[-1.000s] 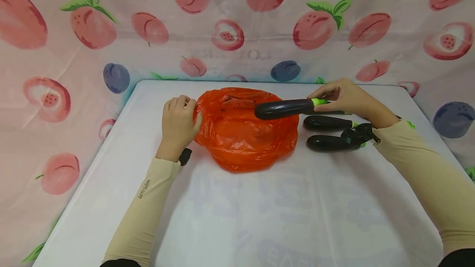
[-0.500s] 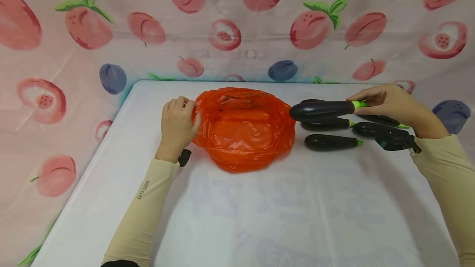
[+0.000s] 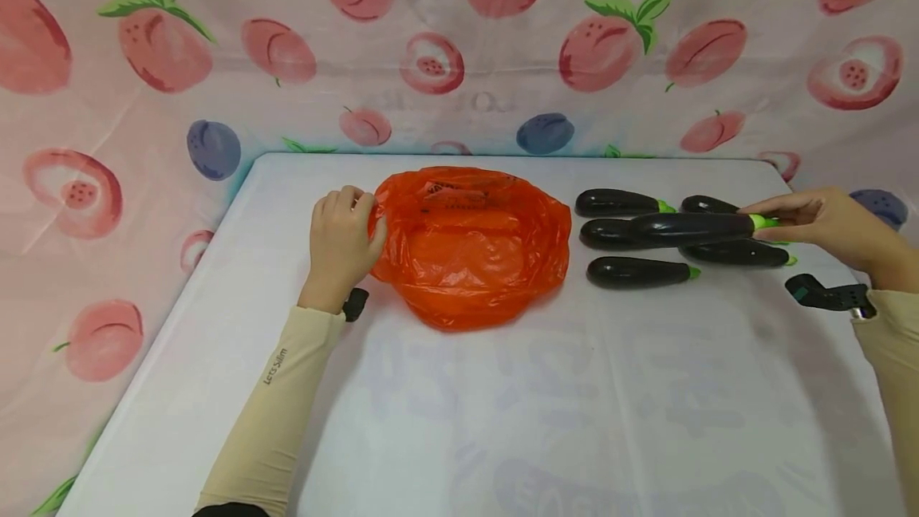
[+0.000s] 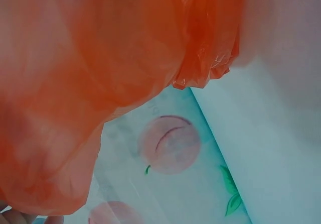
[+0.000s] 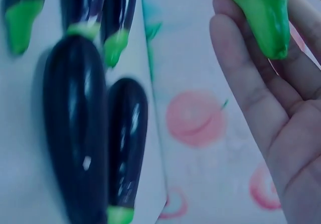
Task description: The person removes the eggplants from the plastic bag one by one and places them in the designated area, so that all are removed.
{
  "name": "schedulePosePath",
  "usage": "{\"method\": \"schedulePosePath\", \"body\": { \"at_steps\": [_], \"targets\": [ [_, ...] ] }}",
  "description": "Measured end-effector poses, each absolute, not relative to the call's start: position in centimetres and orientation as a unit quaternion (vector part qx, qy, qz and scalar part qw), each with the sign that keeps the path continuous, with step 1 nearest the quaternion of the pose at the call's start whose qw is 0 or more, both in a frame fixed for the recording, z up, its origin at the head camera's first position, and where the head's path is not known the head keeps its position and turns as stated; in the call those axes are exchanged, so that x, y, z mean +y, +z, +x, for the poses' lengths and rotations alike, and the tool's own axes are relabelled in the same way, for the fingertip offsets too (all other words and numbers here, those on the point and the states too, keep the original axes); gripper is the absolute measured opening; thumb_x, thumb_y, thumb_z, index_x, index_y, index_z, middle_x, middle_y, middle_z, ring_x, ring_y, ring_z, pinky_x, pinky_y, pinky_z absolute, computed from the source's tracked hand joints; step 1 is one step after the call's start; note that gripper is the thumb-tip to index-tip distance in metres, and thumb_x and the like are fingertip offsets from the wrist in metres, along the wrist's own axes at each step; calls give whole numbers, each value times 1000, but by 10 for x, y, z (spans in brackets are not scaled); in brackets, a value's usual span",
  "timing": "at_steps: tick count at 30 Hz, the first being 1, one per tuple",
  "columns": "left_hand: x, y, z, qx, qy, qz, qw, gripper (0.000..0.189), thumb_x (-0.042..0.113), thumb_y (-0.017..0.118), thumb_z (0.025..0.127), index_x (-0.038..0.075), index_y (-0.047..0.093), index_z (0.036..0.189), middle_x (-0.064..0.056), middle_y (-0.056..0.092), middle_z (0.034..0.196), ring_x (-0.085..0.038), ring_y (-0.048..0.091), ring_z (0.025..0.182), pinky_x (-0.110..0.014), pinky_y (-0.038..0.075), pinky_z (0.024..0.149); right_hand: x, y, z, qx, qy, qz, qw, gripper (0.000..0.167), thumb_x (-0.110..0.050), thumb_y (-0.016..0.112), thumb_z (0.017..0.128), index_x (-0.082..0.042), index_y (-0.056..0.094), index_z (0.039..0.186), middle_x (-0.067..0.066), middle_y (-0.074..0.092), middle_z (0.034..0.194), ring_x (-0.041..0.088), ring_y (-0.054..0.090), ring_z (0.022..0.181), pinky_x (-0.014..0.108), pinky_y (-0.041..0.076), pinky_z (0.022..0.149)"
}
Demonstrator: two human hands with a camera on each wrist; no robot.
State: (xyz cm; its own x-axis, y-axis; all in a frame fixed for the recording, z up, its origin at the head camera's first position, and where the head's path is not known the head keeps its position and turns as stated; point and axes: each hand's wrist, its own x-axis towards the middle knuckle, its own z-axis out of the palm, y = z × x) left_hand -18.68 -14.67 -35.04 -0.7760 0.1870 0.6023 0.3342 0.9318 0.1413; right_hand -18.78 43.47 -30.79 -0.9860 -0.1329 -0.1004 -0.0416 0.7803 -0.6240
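My left hand (image 3: 343,239) pinches the left rim of an orange-red plastic bag (image 3: 467,294), which lies on the table with its mouth spread. At the bottom corner of the left wrist view, my fingertips (image 4: 50,219) show at the edge of the bag's thin film. Over on the right, my right hand (image 3: 833,222) holds a dark purple eggplant (image 3: 692,228) by its green stem end, the body pointing left above other eggplants. The right wrist view shows that eggplant's green cap (image 5: 265,20) between thumb and fingers.
Several eggplants lie right of the bag: one at the back (image 3: 617,202), one in front (image 3: 637,273), another farther right (image 3: 743,254). A white cloth covers the table (image 3: 502,413). Behind it hangs a fruit-print curtain (image 3: 495,94).
My right hand has carried the eggplant rightward, from over the bag to above the other eggplants, uncovering those lying there. My left hand stays at the bag's rim.
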Motion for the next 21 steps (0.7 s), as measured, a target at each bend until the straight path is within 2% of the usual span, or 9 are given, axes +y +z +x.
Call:
{"method": "schedulePosePath", "body": {
  "at_steps": [10, 12, 14, 15, 17, 20, 21],
  "targets": [
    [-146, -350, -188, -934, -126, -142, 302, 19, 15, 57, 87, 0, 62, 97, -19, 59, 97, -35, 53, 90, -47, 43, 89, 475, -331, -180, 950, -294, -7, 104, 39, -22, 70, 84, 0, 64, 116, -39, 52, 86, -17, 47, 79, 13, 44, 63],
    [-146, -350, -188, -935, -127, -141, 301, 19, 15, 58, 87, 0, 62, 97, -19, 59, 97, -35, 53, 90, -47, 43, 89, 482, -335, -179, 950, -291, 2, 118, 40, -24, 70, 83, -2, 65, 116, -39, 50, 85, -18, 46, 78, 22, 49, 69],
    [-146, -350, -187, -935, -127, -140, 299, 19, 15, 58, 86, 0, 62, 97, -19, 59, 98, -35, 53, 90, -47, 43, 89, 487, -338, -178, 945, -297, 16, 134, 37, -27, 71, 82, -8, 67, 114, -39, 49, 84, -19, 43, 77, 39, 52, 80],
    [-146, -350, -187, -936, -127, -140, 298, 20, 16, 58, 86, 0, 62, 97, -19, 59, 98, -35, 53, 90, -47, 43, 90, 490, -340, -177, 942, -303, 23, 142, 35, -28, 71, 82, -12, 68, 113, -39, 49, 83, -20, 42, 77, 49, 50, 84],
    [-146, -350, -187, -936, -128, -140, 298, 20, 16, 58, 86, 0, 62, 97, -19, 59, 98, -35, 53, 90, -47, 43, 90, 496, -343, -175, 934, -323, 31, 150, 33, -29, 70, 83, -15, 69, 113, -40, 48, 82, -21, 40, 76, 67, 38, 89],
    [-146, -350, -187, -935, -129, -141, 300, 20, 16, 58, 86, -1, 62, 96, -19, 59, 97, -35, 53, 90, -47, 43, 89, 505, -350, -172, 925, -345, 40, 155, 30, -30, 69, 84, -23, 69, 112, -41, 46, 82, -21, 37, 77, 75, 22, 95],
    [-146, -350, -187, -934, -129, -141, 301, 20, 16, 58, 86, -1, 62, 96, -19, 59, 97, -35, 53, 89, -47, 44, 89, 508, -353, -170, 923, -350, 38, 154, 32, -29, 69, 84, -20, 68, 115, -42, 44, 83, -14, 45, 84, 75, 20, 96]
  ]
}}
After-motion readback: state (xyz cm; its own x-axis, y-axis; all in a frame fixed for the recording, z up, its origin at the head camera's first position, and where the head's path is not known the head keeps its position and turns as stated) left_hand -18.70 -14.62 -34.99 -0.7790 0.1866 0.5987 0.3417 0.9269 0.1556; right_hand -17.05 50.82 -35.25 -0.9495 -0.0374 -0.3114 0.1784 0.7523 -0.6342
